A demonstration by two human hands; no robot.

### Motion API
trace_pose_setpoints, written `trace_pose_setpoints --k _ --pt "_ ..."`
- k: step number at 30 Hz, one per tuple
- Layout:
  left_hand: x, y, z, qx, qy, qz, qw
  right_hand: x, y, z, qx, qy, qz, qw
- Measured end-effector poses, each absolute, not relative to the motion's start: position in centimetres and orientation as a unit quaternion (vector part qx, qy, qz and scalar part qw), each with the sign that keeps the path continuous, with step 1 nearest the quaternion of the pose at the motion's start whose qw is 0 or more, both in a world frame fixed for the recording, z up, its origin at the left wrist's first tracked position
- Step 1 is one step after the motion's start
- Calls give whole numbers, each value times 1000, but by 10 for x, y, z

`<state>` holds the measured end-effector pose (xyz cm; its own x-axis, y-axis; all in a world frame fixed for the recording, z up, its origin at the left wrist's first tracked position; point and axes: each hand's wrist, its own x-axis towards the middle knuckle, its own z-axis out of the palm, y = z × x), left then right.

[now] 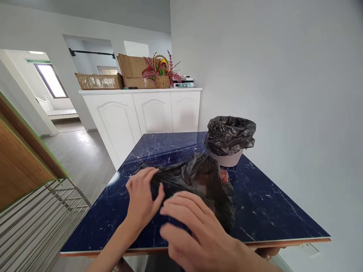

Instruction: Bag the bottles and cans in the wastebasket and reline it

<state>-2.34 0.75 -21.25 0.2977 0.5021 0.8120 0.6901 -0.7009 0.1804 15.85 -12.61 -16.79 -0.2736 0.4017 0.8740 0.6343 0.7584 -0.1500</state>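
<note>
A crumpled black plastic bag [202, 177] lies on the dark blue marbled table [269, 206], with several things bulging inside it. A small red item [224, 175] shows at the bag's right side; its kind is unclear. My left hand [141, 196] is at the bag's left end, thumb and fingers apart and curved, fingertips close to or touching the plastic. Nearer the front edge, my right hand [195, 230] hovers partly over the bag, slightly blurred, its fingers bent and thumb apart. Nothing shows between the fingers of either hand.
At the table's far right stands a light bin [227, 160] lined with a black bag [232, 136]. Beyond is a white cabinet [153, 113] bearing cardboard boxes [99, 81] and a flower basket [162, 81]. A metal rack [56, 211] stands left; a wall is right.
</note>
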Motion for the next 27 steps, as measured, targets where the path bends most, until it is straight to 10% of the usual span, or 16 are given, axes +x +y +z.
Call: trace_pose_setpoints --k 9,27 --pt "-39 -25 -217 -943 -185 -273 54 204 -62 -173 -466 -835 -252 151" --pt "-47 -6 -209 -946 -316 -52 -48 233 -148 -185 -434 -830 -134 324"
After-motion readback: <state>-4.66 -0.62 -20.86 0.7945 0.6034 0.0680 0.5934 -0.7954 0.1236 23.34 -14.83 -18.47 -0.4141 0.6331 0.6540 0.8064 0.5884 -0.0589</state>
